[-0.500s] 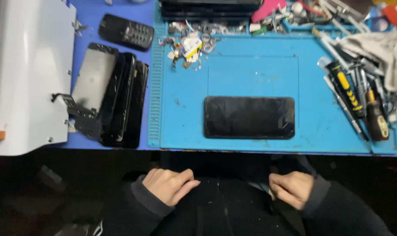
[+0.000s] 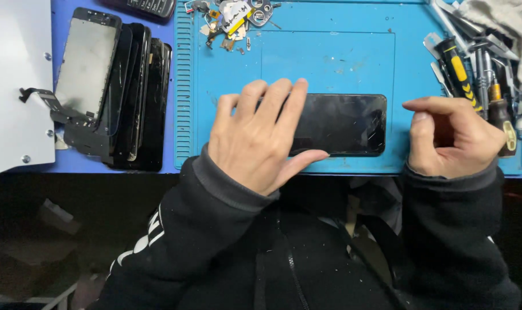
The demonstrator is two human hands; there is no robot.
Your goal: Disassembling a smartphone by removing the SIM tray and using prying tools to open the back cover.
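**Left hand lies on the phone, right hand waits beside it**

The left hand point(image 2: 259, 135) is flat, with the fingers spread a little, and it covers the left end of the black phone point(image 2: 341, 123). The thumb points to the right along the near edge of the phone. The hand presses or rests on it but does not grip it.

The phone lies face up on the blue mat point(image 2: 330, 57), with its long axis going from left to right, across the person's body. Its right end is free, and the glass there shows cracks.

The right hand point(image 2: 453, 138) is just beside this free end and does not touch it. Its fingers are curled loosely toward the thumb; I cannot tell if something small is held inside. So the left hand is the nearer one.

Beyond the right hand there is a screwdriver with a yellow and black handle point(image 2: 459, 72) among other tools. Beyond the left hand, small metal parts point(image 2: 229, 17) are scattered. To the far left of the left hand is a stack of phone screens point(image 2: 120, 86).
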